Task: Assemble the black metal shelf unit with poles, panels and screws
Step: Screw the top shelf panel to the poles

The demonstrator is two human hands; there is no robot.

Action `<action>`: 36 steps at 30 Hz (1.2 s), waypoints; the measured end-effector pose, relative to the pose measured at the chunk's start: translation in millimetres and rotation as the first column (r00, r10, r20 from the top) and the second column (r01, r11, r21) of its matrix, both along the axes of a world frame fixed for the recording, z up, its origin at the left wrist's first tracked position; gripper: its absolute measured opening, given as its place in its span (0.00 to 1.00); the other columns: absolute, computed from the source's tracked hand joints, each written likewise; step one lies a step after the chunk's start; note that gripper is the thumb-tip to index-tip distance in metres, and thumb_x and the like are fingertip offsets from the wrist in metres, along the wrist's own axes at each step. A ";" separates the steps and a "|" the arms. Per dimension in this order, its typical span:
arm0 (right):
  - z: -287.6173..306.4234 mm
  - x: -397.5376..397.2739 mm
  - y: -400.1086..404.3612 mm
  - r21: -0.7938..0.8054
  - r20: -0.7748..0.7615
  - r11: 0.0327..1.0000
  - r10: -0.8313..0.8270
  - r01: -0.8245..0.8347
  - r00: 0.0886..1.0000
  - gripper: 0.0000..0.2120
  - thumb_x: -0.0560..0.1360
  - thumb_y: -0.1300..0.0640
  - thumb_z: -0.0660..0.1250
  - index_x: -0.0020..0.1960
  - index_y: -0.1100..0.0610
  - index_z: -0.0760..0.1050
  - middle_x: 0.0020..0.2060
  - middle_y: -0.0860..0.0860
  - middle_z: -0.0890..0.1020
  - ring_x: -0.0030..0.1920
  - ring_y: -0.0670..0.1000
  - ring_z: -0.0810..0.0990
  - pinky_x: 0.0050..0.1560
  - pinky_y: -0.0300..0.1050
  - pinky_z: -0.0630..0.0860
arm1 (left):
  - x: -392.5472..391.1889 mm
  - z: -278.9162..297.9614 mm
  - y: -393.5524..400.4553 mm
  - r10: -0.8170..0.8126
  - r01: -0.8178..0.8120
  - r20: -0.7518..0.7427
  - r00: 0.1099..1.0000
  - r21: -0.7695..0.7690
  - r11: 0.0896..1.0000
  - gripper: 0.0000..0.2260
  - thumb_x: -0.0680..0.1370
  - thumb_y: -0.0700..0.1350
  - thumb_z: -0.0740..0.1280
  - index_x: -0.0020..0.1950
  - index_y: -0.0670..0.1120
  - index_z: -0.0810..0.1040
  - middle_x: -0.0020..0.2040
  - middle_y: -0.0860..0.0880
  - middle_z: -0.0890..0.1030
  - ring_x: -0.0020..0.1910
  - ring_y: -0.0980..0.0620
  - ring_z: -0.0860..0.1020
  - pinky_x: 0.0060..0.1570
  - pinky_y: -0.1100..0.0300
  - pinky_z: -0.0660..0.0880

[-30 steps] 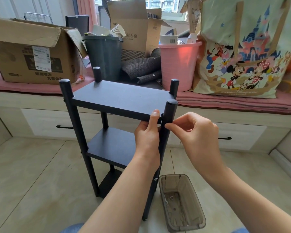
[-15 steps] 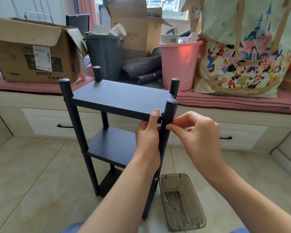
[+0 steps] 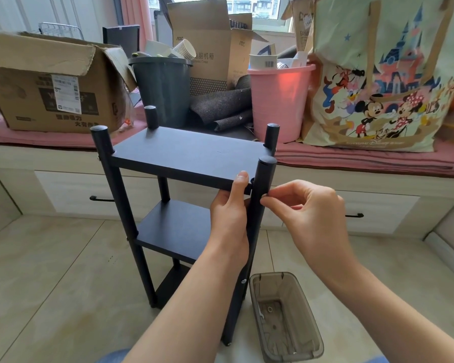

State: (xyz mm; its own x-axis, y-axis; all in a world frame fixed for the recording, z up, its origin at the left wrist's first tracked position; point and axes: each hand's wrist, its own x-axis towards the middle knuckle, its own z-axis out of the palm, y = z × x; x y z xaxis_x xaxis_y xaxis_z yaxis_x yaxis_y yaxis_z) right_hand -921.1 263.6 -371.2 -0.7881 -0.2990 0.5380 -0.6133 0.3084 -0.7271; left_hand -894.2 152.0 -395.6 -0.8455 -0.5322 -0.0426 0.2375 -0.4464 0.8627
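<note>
The black shelf unit stands upright on the tiled floor, with a top panel (image 3: 189, 155), a middle panel (image 3: 176, 226) and a low panel between four poles. My left hand (image 3: 231, 213) grips the top panel's near right corner, thumb on its front edge, beside the near right pole (image 3: 262, 184). My right hand (image 3: 307, 205) pinches its fingertips together against that pole's right side, level with the top panel; whatever small part they hold is hidden. A silver screw (image 3: 243, 281) shows lower on the same pole.
A translucent grey plastic box (image 3: 286, 318) with small hardware lies on the floor right of the shelf. Behind runs a window bench with drawers, carrying a cardboard box (image 3: 50, 85), a dark bin (image 3: 163, 90), a pink bucket (image 3: 278, 100) and a cartoon tote bag (image 3: 378, 74).
My right hand's fingertips have crept slightly closer to the near right pole. The left hand and the shelf stay put.
</note>
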 end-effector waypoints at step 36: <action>5.8 7.8 -17.1 -0.117 0.295 0.983 0.168 -0.139 0.941 0.11 0.65 0.53 0.81 0.40 0.52 0.80 0.33 0.45 0.84 0.36 0.45 0.84 0.42 0.43 0.82 | 32.2 8.7 -21.3 -0.021 0.021 0.018 1.000 -0.026 0.999 0.15 0.83 0.53 0.62 0.56 0.42 0.79 0.35 0.51 0.84 0.35 0.56 0.84 0.32 0.67 0.77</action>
